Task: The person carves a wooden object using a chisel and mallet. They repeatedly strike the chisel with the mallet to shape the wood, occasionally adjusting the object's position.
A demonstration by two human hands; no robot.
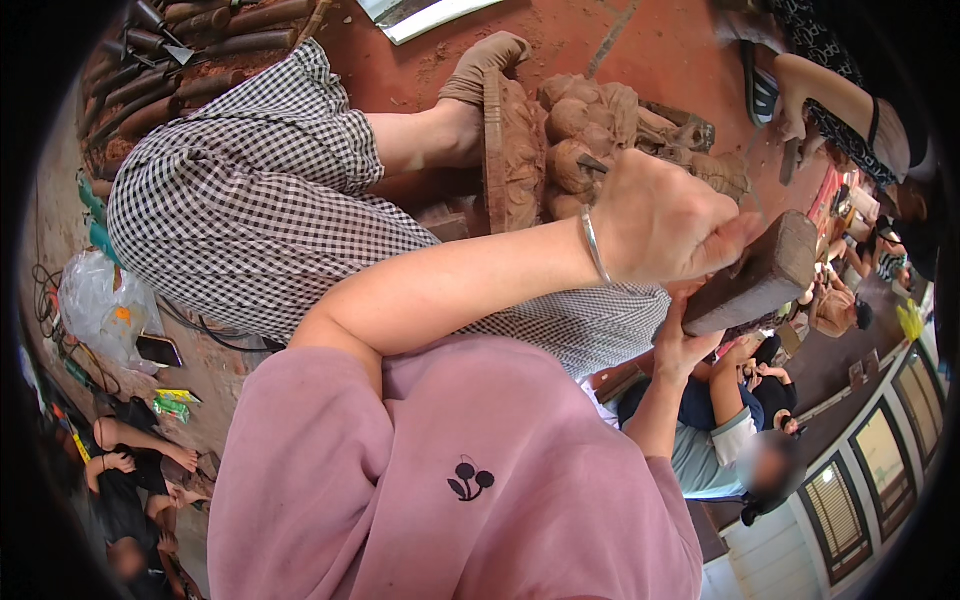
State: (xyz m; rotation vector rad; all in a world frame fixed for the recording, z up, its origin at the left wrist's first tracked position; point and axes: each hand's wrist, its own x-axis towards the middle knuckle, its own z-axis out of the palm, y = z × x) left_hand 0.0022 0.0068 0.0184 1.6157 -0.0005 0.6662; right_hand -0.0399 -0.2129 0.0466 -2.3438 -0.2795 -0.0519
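Red floor [680, 60], brown carving [575, 115] | left hand [670, 220] clenched round dark tool [593, 163] | right hand [680, 345] grasping wooden block [755, 280] | windows [888, 455] beyond

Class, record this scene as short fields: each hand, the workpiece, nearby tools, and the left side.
Left hand: closed around a slim dark tool; silver metal bangle at the wrist
Right hand: holding a grey-brown rectangular wooden block
Workpiece: reddish-brown wooden carving with rounded lumps; tool contact unclear
Nearby tools: brown wooden-handled tools, upper left
Left side: crumpled clear plastic bag, black rectangular phone
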